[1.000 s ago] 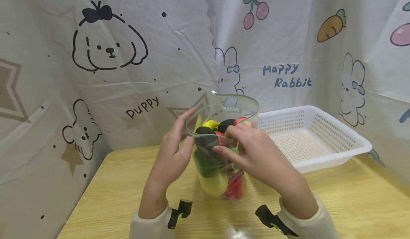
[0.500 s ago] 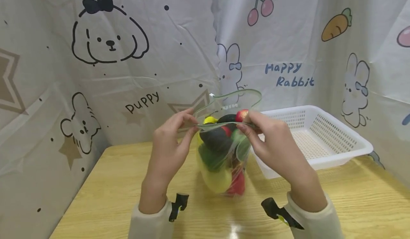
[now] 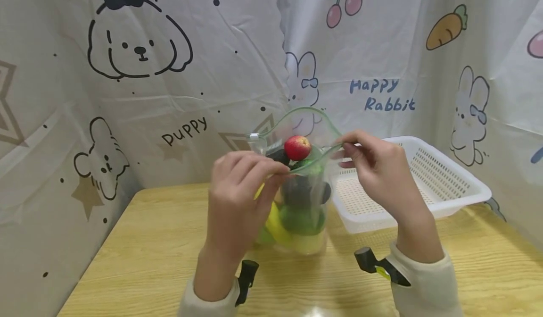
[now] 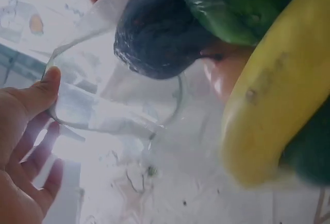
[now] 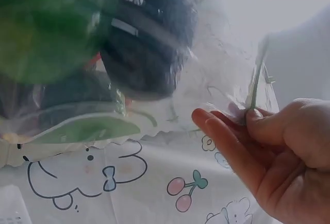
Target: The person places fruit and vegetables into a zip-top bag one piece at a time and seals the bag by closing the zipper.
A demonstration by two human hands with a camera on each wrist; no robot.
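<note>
Yellow wood makes up the table [image 3: 144, 251], with light lines running across it. A clear zip bag [image 3: 299, 185] stands on the table in the middle, and its top is open. It is full of toy fruit. A red apple [image 3: 297, 147] sits at the very top, a dark round fruit [image 3: 299, 192] is under it, and a yellow banana [image 3: 271, 220] and green fruit [image 3: 299, 220] lie lower down.

Both hands hold the bag by its green rim. The left hand [image 3: 242, 199] pinches the near side of the rim with curled fingers and thumb. The right hand [image 3: 375, 166] pinches the right side of the rim between its thumb and fingers. In the right wrist view the fingers [image 5: 232, 131] squeeze the thin green edge. Both arms wear cream sleeves.

A white plastic basket [image 3: 462, 185] with many small holes sits on the table just to the right of the bag, behind the right hand.

White cloth [image 3: 237, 48] hangs all around the table like walls. It has drawings of a puppy [image 3: 137, 43], rabbits, cherries [image 3: 343, 1] and a carrot [image 3: 445, 27], with the words "Puppy" and "Happy Rabbit".
</note>
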